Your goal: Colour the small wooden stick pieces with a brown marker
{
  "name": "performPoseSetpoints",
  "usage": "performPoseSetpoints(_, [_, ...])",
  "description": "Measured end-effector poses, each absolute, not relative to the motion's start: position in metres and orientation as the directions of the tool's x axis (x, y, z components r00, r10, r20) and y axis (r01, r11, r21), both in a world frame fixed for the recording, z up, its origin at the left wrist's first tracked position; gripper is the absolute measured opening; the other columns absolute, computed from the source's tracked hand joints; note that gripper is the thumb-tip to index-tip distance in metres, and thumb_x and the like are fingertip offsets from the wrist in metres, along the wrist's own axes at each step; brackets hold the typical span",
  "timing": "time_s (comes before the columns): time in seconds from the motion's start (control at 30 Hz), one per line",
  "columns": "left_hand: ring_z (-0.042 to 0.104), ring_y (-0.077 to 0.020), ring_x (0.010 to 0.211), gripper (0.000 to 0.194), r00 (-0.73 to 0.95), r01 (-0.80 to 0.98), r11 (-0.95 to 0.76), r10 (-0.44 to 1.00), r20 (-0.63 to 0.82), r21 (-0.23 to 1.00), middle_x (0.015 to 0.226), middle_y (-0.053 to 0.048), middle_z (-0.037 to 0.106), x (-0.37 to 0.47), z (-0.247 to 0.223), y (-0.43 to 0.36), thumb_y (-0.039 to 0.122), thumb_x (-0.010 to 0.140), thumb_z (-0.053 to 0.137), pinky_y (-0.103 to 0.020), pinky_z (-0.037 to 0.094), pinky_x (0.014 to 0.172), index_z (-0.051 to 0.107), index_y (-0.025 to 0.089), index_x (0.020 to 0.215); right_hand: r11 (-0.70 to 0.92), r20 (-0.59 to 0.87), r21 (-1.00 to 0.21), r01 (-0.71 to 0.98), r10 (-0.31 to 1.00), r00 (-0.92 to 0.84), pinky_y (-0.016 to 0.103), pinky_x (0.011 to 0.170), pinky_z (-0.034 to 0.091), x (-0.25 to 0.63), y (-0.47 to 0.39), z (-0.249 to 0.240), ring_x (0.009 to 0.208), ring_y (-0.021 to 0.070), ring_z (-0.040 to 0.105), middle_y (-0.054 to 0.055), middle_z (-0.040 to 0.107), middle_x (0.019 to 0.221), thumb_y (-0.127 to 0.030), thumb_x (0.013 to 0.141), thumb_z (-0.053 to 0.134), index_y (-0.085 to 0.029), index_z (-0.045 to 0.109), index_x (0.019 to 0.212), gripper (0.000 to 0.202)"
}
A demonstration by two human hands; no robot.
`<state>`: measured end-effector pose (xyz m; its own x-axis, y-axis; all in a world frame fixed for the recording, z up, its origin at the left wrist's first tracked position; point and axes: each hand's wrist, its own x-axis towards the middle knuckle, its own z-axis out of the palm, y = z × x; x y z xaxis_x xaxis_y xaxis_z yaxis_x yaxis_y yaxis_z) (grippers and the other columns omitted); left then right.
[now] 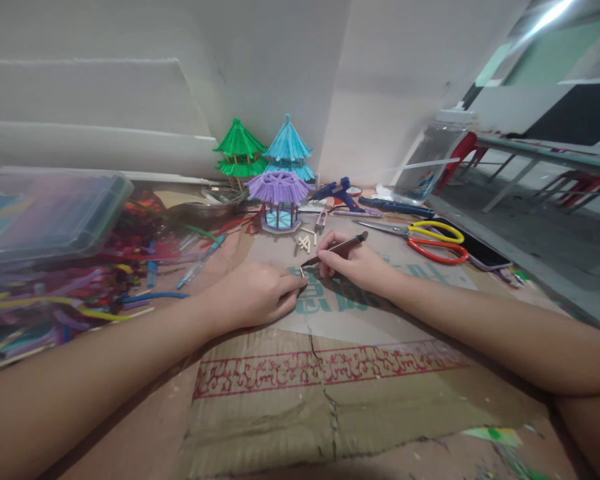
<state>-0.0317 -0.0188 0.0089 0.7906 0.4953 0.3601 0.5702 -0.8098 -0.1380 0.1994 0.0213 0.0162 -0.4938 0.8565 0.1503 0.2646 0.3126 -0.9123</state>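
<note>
My right hand is closed around a dark pen, its tip pointing left and down at a small pale stick. The fingertips of my left hand press together beside that stick and hold its near end. Both hands rest on a whitish sheet with green printed characters. Several short sticks lie in a small pile just beyond the hands. Behind the pile stands a purple-roofed model pavilion, with a blue one and a green one farther back.
Scissors with yellow and red handles and a phone lie right. A blue glue gun and a clear jar are behind. Colourful fuzzy stems and a plastic box fill the left. Cardboard lies in front.
</note>
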Motion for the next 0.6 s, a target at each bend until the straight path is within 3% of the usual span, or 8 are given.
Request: performPoseSetpoints(0.6, [0.069,-0.0199,0.065,0.027,0.794,0.567,-0.814,0.501,0.344,-0.123,0.077,-0.005,0.076,-0.0313,0.0088,-0.0183,0.022,0.096,0.049,-0.030,0.047,0.059,0.075,0.018,0.102,0.284,0.121,-0.926,0.248,0.846,-0.519,0.026,0.056,0.046,0.2000,0.0209,0.0173,0.056,0.0135,0.059,-0.004,0.064,0.059,-0.033,0.089,0.066,-0.023,0.052,0.084,0.018])
